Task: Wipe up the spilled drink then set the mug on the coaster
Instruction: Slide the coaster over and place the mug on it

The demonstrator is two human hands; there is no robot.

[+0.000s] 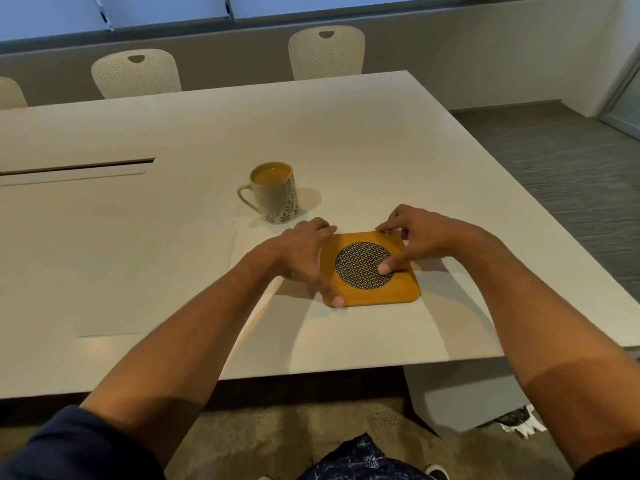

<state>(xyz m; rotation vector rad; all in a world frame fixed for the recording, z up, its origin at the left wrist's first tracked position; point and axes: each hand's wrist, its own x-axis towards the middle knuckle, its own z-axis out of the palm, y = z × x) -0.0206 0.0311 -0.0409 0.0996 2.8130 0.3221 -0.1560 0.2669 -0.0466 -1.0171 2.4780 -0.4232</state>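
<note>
A square wooden coaster (pixel 398 292) with a round black-and-white patterned centre lies on the white table (pixel 346 140) near its front edge. My left hand (pixel 301 254) grips the coaster's left side, thumb at its near left corner. My right hand (pixel 419 237) holds its far right corner, thumb pressing on the patterned disc. A cream mug (pixel 277 199) with a leaf pattern, filled with a light brown drink, stands upright just behind and left of the coaster, handle pointing left. I see no spilled liquid on the table.
A flat white sheet (pixel 149 271) lies on the table left of the coaster. A long cable slot (pixel 76 171) runs across the table at the left. Three pale chairs (pixel 327 53) stand behind the far edge. The table's right edge drops to grey carpet (pixel 571 174).
</note>
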